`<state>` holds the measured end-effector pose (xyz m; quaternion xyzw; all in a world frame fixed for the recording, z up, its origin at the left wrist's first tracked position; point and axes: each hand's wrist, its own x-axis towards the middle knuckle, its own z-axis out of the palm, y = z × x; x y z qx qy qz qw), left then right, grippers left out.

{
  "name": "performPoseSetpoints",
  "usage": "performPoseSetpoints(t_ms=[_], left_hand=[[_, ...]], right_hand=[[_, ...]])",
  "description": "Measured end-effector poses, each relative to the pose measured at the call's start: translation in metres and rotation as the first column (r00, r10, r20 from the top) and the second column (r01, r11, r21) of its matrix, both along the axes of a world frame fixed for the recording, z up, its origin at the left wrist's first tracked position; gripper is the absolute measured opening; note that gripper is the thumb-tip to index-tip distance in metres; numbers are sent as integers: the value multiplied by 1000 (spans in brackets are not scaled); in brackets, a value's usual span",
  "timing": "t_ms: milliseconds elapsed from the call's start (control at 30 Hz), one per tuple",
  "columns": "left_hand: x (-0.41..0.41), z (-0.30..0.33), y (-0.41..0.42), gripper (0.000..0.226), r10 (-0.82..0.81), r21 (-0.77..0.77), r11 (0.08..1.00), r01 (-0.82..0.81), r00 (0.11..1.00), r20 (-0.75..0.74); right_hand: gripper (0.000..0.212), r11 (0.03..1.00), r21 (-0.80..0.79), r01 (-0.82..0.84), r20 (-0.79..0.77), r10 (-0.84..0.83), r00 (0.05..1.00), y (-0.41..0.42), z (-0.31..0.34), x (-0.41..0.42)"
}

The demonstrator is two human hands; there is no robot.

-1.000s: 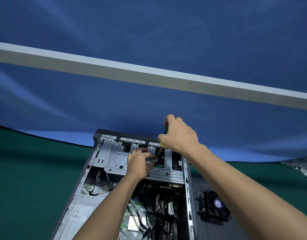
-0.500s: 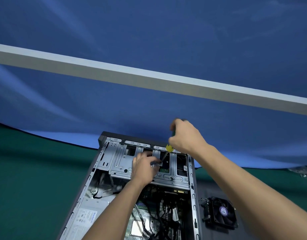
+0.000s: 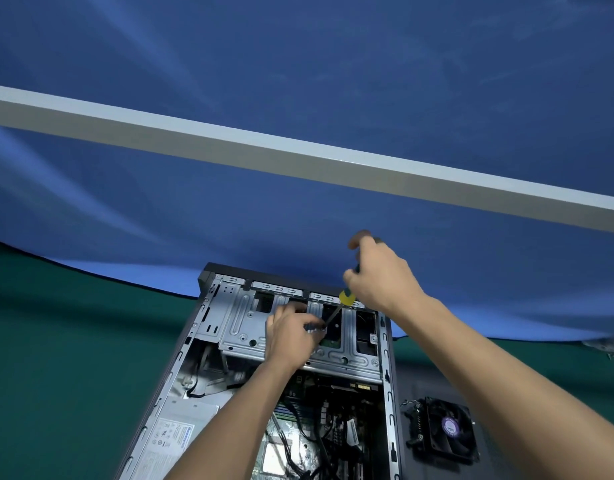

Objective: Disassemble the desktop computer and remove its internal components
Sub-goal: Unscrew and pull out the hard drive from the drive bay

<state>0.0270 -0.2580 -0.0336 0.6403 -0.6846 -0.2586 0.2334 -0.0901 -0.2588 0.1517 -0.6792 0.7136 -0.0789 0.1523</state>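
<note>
Lying open on its side on the green mat [image 3: 56,358], the case [image 3: 208,344] runs from bottom centre up toward the blue cloth [image 3: 298,64]; its side panel is off and the insides show; drive cage [image 3: 243,327] sits at the far end, bare metal with slots; PSU [image 3: 174,434] with a label sits near left, inside the case; board [image 3: 298,455] and dark cables [image 3: 319,424] fill the near right part; right hand [image 3: 381,282] is raised above the far right corner of the case, fingers curled round the handle of a screwdriver [image 3: 347,296], yellow collar showing just below the fist; its shaft slants down and left to the cage; left hand [image 3: 291,337] rests on the cage, fingertips pinched at the shaft's tip end; cannot tell what small part, if any, sits under them; fan [image 3: 444,433], black with a purple hub label, lies on the mat just right of the case, apart from it; grey bar [image 3: 229,147] crosses the cloth above; crumpled clear wrap [image 3: 610,348] at far right edge, partly cut off.
</note>
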Motion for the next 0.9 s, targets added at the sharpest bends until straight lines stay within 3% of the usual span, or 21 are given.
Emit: performPoseSetpoints(t_ms=[133,300,433,667,800,900], left_hand=[[-1,0,1,17,13,-19,1000,-13,1000,27],[-1,2,2,19,4,-30,1000,-3,998,56],[0,2,2,20,-5,-33,999,7,999,53],[0,3,4,19,2,-23,1000,-1,999,34],[-2,3,2,19,25,-31,999,-24,999,42],[-4,2,3,18,47,-37,998,-45,997,60]], right_hand=[[32,1000,-23,-8,-70,6,998,1,1,2],[31,997,30,-76,-18,77,997,2,1,8],[28,995,-100,15,-72,-22,997,-2,-2,8],[23,999,12,40,-85,-39,996,-3,0,1],[26,997,30,-68,23,67,997,-2,0,0],[16,995,-17,-96,-32,96,995,0,-1,-1]])
